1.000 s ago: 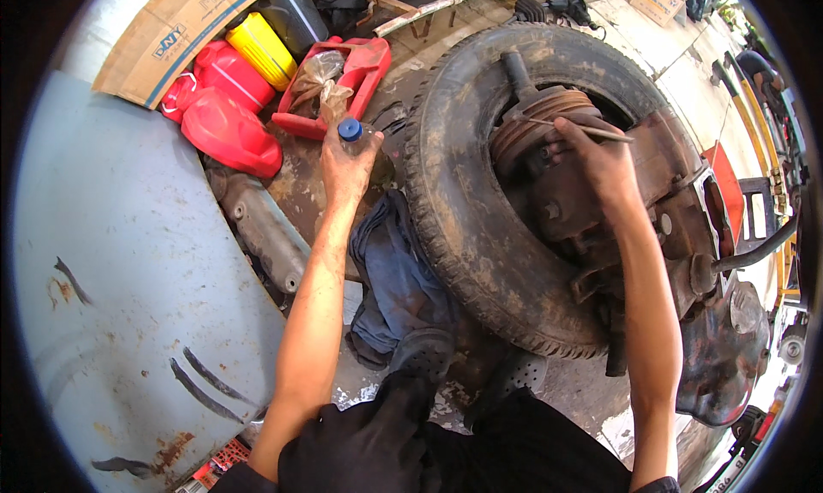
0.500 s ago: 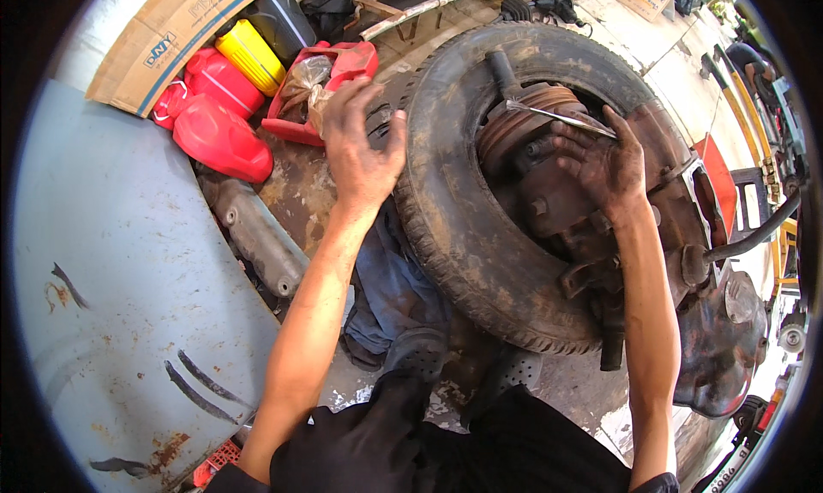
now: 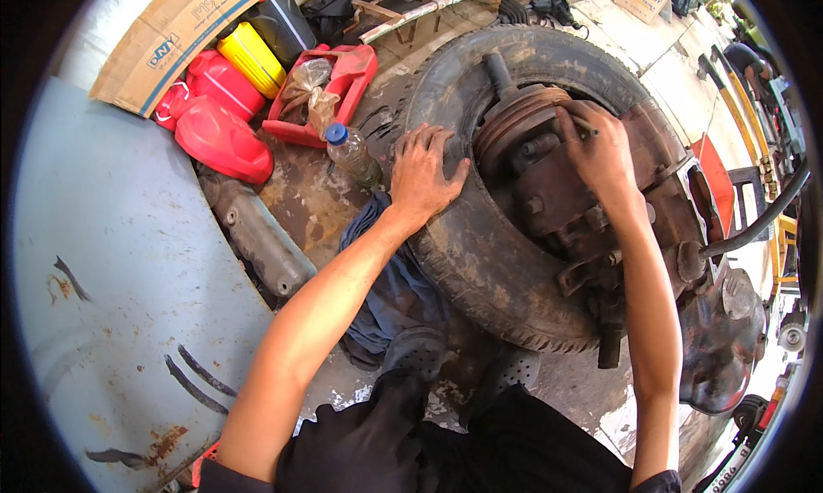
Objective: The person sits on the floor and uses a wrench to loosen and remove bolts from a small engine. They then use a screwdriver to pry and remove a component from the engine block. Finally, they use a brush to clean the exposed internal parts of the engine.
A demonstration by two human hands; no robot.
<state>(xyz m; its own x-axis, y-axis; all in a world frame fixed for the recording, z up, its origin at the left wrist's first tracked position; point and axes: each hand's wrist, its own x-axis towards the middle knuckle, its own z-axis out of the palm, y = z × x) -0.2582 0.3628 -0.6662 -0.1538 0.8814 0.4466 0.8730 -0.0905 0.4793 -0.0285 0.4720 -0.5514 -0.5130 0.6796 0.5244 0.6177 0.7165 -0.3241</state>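
My left hand (image 3: 422,172) rests open on the near left sidewall of a big worn tire (image 3: 463,261), thumb apart from the fingers. A rusty, greasy engine or gearbox assembly (image 3: 561,189) sits in and over the tire's middle, with a grooved round pulley (image 3: 514,124) at its far end. Over that pulley, my right hand (image 3: 600,146) is closed around a slim metal rod-like tool (image 3: 593,133). Only a short end of the tool shows past the fingers; its working tip is hidden. Just left of my left hand stands a clear bottle with a blue cap (image 3: 351,156).
A dark blue cloth (image 3: 390,279) lies by my shoe, below the tire. Red jerrycans (image 3: 225,137), a yellow can (image 3: 251,57) and a red tray (image 3: 347,73) stand at far left. A blue-grey metal panel (image 3: 129,261) fills the left side. A black hose (image 3: 763,223) runs at right.
My left hand has come down and right, from the air onto the tire, uncovering the bottle. My right hand has turned over and closed its fingers round the tool at the pulley.
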